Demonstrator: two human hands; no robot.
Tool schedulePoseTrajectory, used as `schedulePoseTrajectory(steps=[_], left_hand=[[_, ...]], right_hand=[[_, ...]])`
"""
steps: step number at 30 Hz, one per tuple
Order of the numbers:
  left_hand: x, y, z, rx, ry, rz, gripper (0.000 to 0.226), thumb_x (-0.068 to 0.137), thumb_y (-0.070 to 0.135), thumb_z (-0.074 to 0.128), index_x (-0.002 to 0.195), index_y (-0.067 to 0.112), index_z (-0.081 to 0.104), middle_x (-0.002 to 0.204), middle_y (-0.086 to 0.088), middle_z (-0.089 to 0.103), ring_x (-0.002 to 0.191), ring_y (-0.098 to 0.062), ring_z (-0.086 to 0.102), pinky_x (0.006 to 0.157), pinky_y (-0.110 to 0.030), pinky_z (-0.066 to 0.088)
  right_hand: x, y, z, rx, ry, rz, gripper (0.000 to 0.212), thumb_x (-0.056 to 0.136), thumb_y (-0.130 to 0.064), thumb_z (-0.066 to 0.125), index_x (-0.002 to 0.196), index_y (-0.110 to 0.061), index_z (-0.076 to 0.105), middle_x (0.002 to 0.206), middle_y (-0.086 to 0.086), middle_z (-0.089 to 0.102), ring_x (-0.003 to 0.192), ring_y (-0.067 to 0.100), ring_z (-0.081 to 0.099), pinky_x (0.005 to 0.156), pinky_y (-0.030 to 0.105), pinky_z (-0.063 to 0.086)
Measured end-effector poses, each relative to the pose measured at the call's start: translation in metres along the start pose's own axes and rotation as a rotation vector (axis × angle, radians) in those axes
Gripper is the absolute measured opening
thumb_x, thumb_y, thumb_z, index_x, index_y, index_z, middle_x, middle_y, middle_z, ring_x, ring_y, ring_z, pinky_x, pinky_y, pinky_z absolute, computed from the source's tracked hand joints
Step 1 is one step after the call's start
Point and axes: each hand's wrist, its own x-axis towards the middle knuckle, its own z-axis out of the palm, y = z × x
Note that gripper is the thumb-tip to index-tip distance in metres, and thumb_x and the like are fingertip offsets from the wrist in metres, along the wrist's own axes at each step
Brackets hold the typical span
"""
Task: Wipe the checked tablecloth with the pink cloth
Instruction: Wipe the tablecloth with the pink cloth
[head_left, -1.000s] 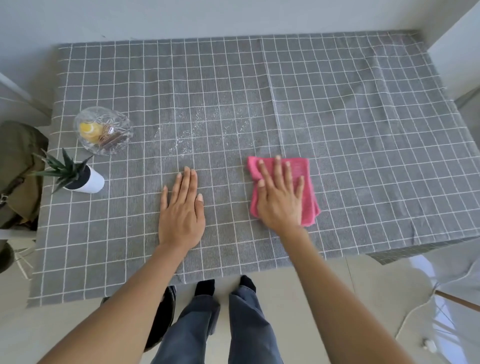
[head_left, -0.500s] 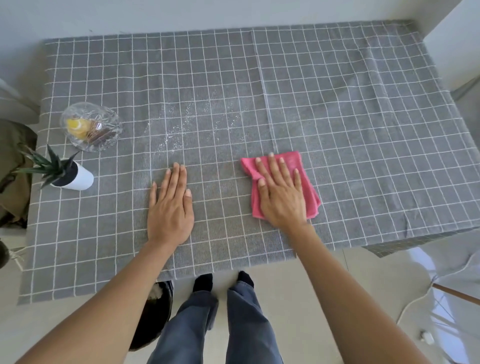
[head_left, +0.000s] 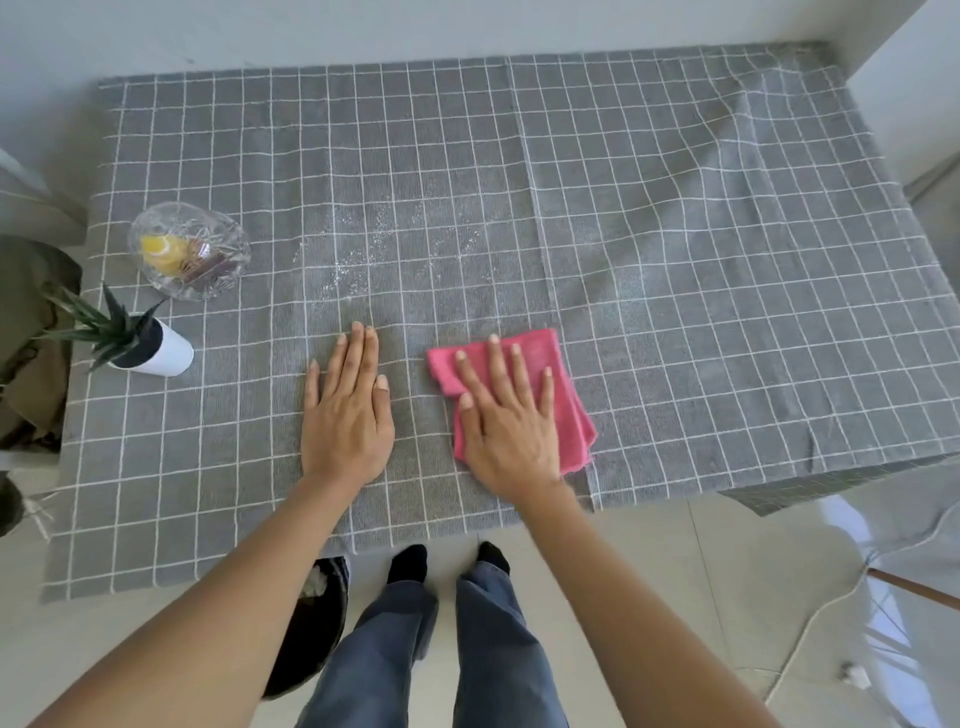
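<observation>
Potted plant (head_left: 136, 340): stands at the left edge of the bench, near side; keep the strokes short of it, since a snagged cloth could likely tip it.
Glass dish (head_left: 189, 258): just beyond the plant, holding something yellow; also best left outside the wiping path.
White specks (head_left: 358, 267): scattered over the checked tablecloth (head_left: 675, 234), a little beyond the left hand and left of the cloth; this looks like the patch that needs the wipe.
Left hand (head_left: 347, 410): flat on the tablecloth, fingers straight and close together, holding nothing; its job seems to be pinning the fabric, so it should press firmly while the other hand moves.
Pink cloth (head_left: 563, 395): folded, lying on the near middle of the tablecloth under the right hand, well short of the specks.
Right hand (head_left: 506, 415): palm down on the cloth, fingers spread wide and straight, pressing rather than gripping; even pressure and a sweep toward the far left should gather the specks instead of scattering them.
Wrinkles, far right: loose fabric there may bunch, so wipe gently.
</observation>
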Motion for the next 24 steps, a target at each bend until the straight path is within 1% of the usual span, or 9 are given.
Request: schedulePoseTrajectory(steps=[3,7,10,13,15,17,21,24], left_hand=[[-0.001,0.0,-0.001,-0.006,0.0,0.008,0.055,0.1,0.033,0.01,0.153,0.019,0.005,0.161,0.006,0.002,0.148,-0.009,0.0,0.121,-0.041,0.002],[-0.001,-0.001,0.0,0.005,-0.008,-0.001,0.055,0.1,0.032,0.011,0.153,0.02,0.004,0.161,0.006,0.001,0.148,-0.009,-0.001,0.121,-0.041,0.001],[-0.001,-0.002,-0.001,0.006,-0.019,-0.001,0.055,0.1,0.032,0.01,0.153,0.02,0.002,0.161,0.006,0.0,0.148,-0.009,-0.003,0.121,-0.041,0.0],[-0.001,-0.002,-0.001,-0.001,-0.026,0.005,0.054,0.1,0.033,0.008,0.153,0.021,0.001,0.161,0.006,-0.002,0.148,-0.008,-0.005,0.121,-0.04,-0.003],[-0.001,-0.003,-0.001,0.003,-0.026,0.002,0.054,0.1,0.032,0.009,0.153,0.021,0.001,0.161,0.006,-0.002,0.148,-0.009,-0.005,0.121,-0.04,-0.003],[-0.001,-0.003,-0.001,0.007,-0.026,0.004,0.054,0.101,0.032,0.009,0.153,0.02,0.0,0.161,0.006,-0.002,0.148,-0.009,-0.005,0.121,-0.041,-0.002],[0.0,-0.003,0.0,0.003,-0.026,-0.001,0.054,0.1,0.033,0.007,0.153,0.021,-0.002,0.16,0.006,-0.004,0.148,-0.008,-0.006,0.121,-0.04,-0.002],[0.0,-0.002,0.0,0.001,-0.024,-0.001,0.055,0.1,0.034,0.006,0.153,0.021,-0.002,0.16,0.006,-0.004,0.148,-0.009,-0.006,0.121,-0.04,-0.001]], right_hand=[[-0.007,-0.003,0.005,-0.009,0.009,-0.056,0.05,0.102,-0.046,0.008,0.151,-0.043,-0.002,0.16,-0.011,-0.014,0.146,0.013,-0.021,0.114,0.041,-0.024],[0.0,0.015,-0.004,-0.015,0.016,-0.087,0.049,0.101,-0.046,0.006,0.151,-0.044,0.003,0.159,-0.014,-0.009,0.146,0.008,-0.015,0.115,0.037,-0.022],[0.009,0.032,-0.011,-0.01,0.031,-0.022,0.049,0.101,-0.047,0.005,0.15,-0.045,0.0,0.16,-0.014,-0.009,0.147,0.011,-0.014,0.116,0.04,-0.02],[0.023,0.066,-0.027,-0.033,0.052,0.098,0.051,0.1,-0.05,0.001,0.15,-0.045,-0.005,0.159,-0.012,-0.013,0.146,0.014,-0.016,0.114,0.042,-0.02],[0.03,0.083,-0.036,-0.023,0.062,0.186,0.05,0.101,-0.05,0.003,0.15,-0.045,-0.004,0.16,-0.011,-0.012,0.146,0.014,-0.015,0.115,0.044,-0.018],[0.033,0.085,-0.038,0.0,0.077,0.237,0.049,0.102,-0.047,0.007,0.151,-0.044,0.001,0.161,-0.01,-0.009,0.148,0.015,-0.011,0.115,0.044,-0.017],[0.03,0.073,-0.033,0.039,0.069,0.281,0.05,0.102,-0.045,0.009,0.151,-0.041,0.002,0.161,-0.008,-0.011,0.148,0.016,-0.013,0.115,0.047,-0.017],[0.022,0.057,-0.028,0.039,0.051,0.23,0.05,0.102,-0.046,0.007,0.151,-0.043,0.0,0.161,-0.008,-0.014,0.147,0.017,-0.018,0.115,0.048,-0.018]])
